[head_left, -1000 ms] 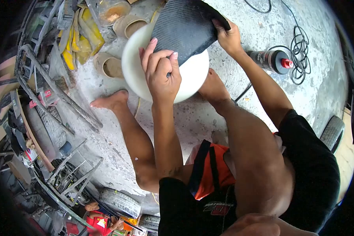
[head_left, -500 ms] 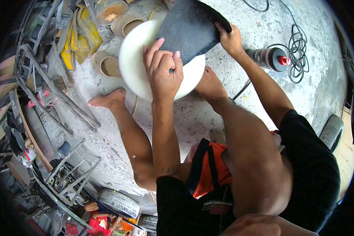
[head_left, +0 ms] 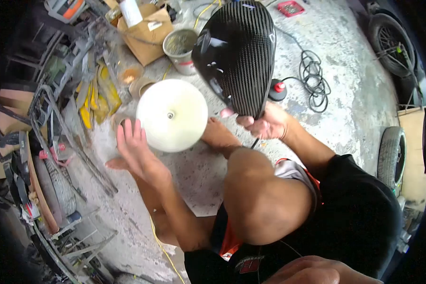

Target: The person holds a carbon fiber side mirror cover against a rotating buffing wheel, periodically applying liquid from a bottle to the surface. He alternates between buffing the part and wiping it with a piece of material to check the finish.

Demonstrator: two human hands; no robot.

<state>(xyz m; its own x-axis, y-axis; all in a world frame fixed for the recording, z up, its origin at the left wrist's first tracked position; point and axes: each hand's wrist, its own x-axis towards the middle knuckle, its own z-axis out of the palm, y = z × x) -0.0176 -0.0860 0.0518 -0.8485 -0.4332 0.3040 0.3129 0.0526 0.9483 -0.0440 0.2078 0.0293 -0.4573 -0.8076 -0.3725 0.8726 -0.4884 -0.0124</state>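
A glossy black carbon-fibre panel (head_left: 244,57) with a woven pattern is held up in front of me. My right hand (head_left: 270,122) grips its narrow lower end, fingers wrapped round the edge. My left hand (head_left: 139,149) is raised with its fingers stretched out, holding nothing. It is beside the round white pad (head_left: 173,135), which faces up with a small metal fitting at its centre. Behind the panel, a black bottle with a red cap (head_left: 279,88) shows only in part.
A grey bucket (head_left: 181,47) and a cardboard box (head_left: 146,33) stand beyond the pad. A black cable (head_left: 313,80) lies coiled on the floor at right, near a tyre (head_left: 390,154). Metal frames and scrap parts (head_left: 75,142) crowd the left side. A red tray (head_left: 290,8) is at the top.
The panel has turned over, from its dull face to its glossy woven face. My left hand has let go of it and moved left and down. My right hand has moved lower with it.
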